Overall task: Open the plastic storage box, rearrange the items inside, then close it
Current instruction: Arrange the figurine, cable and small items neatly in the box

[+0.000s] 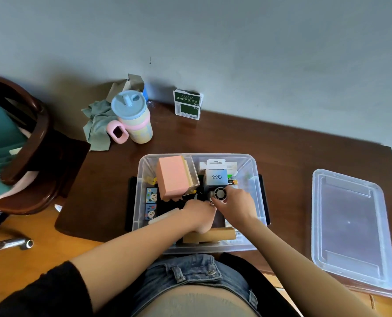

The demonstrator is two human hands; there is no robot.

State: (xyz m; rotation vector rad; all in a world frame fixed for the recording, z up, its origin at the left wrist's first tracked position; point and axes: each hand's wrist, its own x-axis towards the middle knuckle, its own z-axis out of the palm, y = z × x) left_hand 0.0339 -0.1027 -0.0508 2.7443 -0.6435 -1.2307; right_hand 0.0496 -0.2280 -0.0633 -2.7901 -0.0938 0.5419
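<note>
A: While the plastic storage box (142, 202) sits open on the dark wooden table (282, 152), which way does it run?

B: Its long axis goes from the person's waist toward the wall, short sides near and far. Its black latches stick out at the left and right. The clear lid (350, 227) lies flat on the table well to the right, apart from the box, its long axis running much the same way.

A: What's inside?

B: At the far left a pink box (173, 177) stands tilted inside a clear case. To its right is a grey box (215, 178) printed "Q88", upside down from this view, with a white hang-tab package (215, 163) behind it and some batteries (232, 181) just beside it. Along the left wall are two small cards with panda pictures (151, 203). At the near end lies a tan cardboard piece (213, 234), long axis across the box.

A: And the hands?

B: Both are down in the middle of the box, nearly touching. The right hand (235, 205) has its fingers curled round a small round fan (219, 193), whose grille faces up and toward the camera. The left hand (198, 213) is curled with its fingertips meeting at something small next to the fan; I can't tell what it is.

A: Anything else on the table?

B: A pastel tumbler (134, 120) with a blue lid, a grey-green cloth (96, 129) beside it, and a green-and-white carton (187, 105) standing by the wall.
</note>
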